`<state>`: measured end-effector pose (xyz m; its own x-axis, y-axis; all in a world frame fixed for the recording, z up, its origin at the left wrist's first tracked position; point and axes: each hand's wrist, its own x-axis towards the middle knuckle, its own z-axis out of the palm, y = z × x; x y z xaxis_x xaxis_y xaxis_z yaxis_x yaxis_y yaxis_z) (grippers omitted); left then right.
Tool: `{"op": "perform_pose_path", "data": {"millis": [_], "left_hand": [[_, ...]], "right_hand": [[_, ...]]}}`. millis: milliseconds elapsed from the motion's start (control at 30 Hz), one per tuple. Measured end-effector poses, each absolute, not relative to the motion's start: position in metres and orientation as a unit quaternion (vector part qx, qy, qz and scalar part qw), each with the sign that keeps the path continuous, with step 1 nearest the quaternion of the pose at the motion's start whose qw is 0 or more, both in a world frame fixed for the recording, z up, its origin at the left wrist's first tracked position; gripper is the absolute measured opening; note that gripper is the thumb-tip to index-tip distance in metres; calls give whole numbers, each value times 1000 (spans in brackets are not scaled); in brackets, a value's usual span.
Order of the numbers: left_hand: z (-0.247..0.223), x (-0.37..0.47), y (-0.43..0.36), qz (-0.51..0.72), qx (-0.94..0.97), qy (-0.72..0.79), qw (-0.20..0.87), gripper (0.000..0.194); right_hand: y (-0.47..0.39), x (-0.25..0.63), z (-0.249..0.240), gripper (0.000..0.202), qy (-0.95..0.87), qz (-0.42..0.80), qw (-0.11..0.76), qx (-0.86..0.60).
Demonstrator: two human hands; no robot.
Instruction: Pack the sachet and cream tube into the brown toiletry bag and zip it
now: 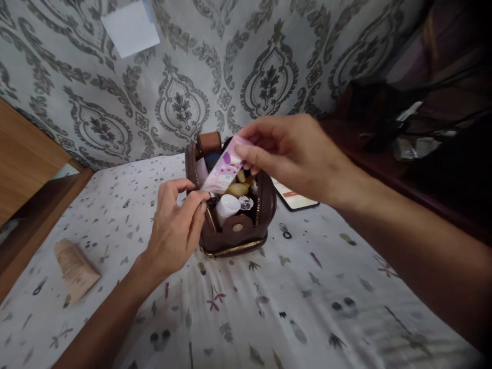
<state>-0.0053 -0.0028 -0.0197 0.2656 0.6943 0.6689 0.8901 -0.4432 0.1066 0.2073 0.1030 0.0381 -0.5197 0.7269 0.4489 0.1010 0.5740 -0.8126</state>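
Observation:
A brown zippered bag (265,215) stands open on the patterned sheet, with a white-capped container (228,207), a clear faceted cap (246,203) and a yellowish item (238,189) inside. My right hand (292,154) grips the upper end of a pink and white packet (223,173), thumb on its front, tilted over the bag's opening. My left hand (179,225) is at the bag's left rim, its fingers curled by the packet's lower end; whether they pinch the rim or the packet is unclear.
A beige tube (76,270) lies on the sheet at the left. A phone (295,199) lies just right of the bag. Behind is a patterned wall (184,102) with a white paper (130,29). Wooden furniture (31,154) stands at the left; dark clutter is at the right.

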Motion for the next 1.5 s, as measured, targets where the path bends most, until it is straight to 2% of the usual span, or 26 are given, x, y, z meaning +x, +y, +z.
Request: {"op": "perform_pose_path", "data": {"millis": [233, 633, 800, 933, 1100, 1333, 1500], "left_hand": [[-22, -5, -1, -333, -781, -508, 146, 22], [-23, -5, -1, -328, -784, -505, 151, 23], [-22, -5, -1, -332, -786, -499, 151, 24], [-22, -5, -1, -337, -785, -498, 146, 25], [-24, -5, -1, -344, -781, -502, 140, 25], [-26, -5, -1, -342, -783, -501, 137, 27], [-25, -6, -3, -345, -783, -503, 121, 29]], "right_hand": [[103, 199, 33, 20, -817, 405, 314, -264], [107, 187, 37, 26, -873, 316, 283, -241], [101, 177, 31, 14, -910, 253, 188, -269], [93, 171, 34, 13, -920, 217, 125, -300], [95, 167, 37, 16, -927, 199, 100, -301], [91, 161, 48, 8, -926, 153, 47, -342], [89, 162, 54, 17, -933, 153, 39, -324]]}}
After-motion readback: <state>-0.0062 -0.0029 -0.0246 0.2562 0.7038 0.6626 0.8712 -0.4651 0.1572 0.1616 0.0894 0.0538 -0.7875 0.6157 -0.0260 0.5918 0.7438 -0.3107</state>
